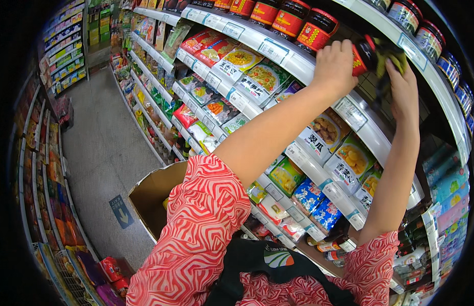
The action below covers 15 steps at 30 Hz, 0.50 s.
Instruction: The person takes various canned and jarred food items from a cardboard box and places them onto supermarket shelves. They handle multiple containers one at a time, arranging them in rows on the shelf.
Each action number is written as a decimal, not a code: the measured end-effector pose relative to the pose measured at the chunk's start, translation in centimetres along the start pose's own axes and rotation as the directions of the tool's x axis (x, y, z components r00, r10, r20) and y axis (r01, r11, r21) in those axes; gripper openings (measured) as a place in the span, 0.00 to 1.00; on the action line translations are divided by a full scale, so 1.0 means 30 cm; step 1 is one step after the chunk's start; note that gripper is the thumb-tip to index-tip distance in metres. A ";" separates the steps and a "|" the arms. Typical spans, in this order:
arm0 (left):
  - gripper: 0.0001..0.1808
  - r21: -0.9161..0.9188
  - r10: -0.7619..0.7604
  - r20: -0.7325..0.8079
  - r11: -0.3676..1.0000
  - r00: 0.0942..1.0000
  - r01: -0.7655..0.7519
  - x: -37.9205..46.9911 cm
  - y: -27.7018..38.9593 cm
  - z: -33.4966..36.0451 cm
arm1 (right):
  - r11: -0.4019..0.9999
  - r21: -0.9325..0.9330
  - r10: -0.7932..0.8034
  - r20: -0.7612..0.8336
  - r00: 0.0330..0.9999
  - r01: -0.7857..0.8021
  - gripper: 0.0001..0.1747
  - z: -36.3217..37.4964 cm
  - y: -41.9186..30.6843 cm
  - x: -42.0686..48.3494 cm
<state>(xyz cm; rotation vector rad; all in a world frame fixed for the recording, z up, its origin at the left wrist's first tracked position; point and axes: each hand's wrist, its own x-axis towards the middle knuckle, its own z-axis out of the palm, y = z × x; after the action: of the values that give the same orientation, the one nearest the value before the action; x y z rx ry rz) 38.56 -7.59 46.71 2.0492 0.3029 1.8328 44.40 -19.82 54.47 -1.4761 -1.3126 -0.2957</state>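
My left hand [335, 70] grips a dark glass jar [363, 57] with a red and yellow label, held tilted in front of the upper shelf. Against the jar's lid end, my right hand [404, 86] holds a dark and yellow-green cloth [391, 57], blurred and partly hanging down. Part of the jar is hidden behind my left fingers and the cloth. Just left of my hand, a row of similar red-labelled jars [315, 32] stands on the same shelf [275, 49].
Below hang-edged price rails lie flat food pouches [260, 82] on several shelves. More jars [430, 40] stand on the shelf above, at right. An open cardboard box [156, 191] is beside my left elbow. The aisle floor [95, 126] runs between two shelf rows.
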 end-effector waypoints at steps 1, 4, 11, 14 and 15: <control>0.32 -0.024 0.119 -0.064 0.992 0.991 -0.120 0.004 -0.005 0.002 | 0.999 -0.030 -0.014 -0.013 1.000 0.013 0.14 -0.011 -0.017 -0.043; 0.34 -0.032 0.413 -0.196 0.904 0.889 -0.427 0.019 -0.015 -0.009 | 0.993 -0.057 -0.114 -0.126 0.985 0.108 0.15 -0.043 0.001 -0.125; 0.25 0.169 0.649 -0.358 0.752 0.671 -0.637 -0.124 0.000 -0.087 | 0.981 -0.163 -0.115 -0.049 0.992 0.105 0.20 -0.045 -0.055 -0.310; 0.24 0.196 0.524 -0.221 0.850 0.823 -0.489 -0.337 -0.092 -0.295 | 0.923 -0.046 -0.360 0.239 0.902 0.381 0.26 0.172 -0.074 -0.416; 0.20 0.207 0.465 -0.226 0.881 0.856 -0.425 -0.441 -0.167 -0.360 | 0.945 0.138 -0.328 0.343 0.880 0.298 0.31 0.290 -0.056 -0.479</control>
<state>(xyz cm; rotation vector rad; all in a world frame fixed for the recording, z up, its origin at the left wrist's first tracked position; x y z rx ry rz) 26.61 -6.91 33.53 2.0959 0.0288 2.4486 34.01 -21.04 41.21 -1.2828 -1.8490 -0.1782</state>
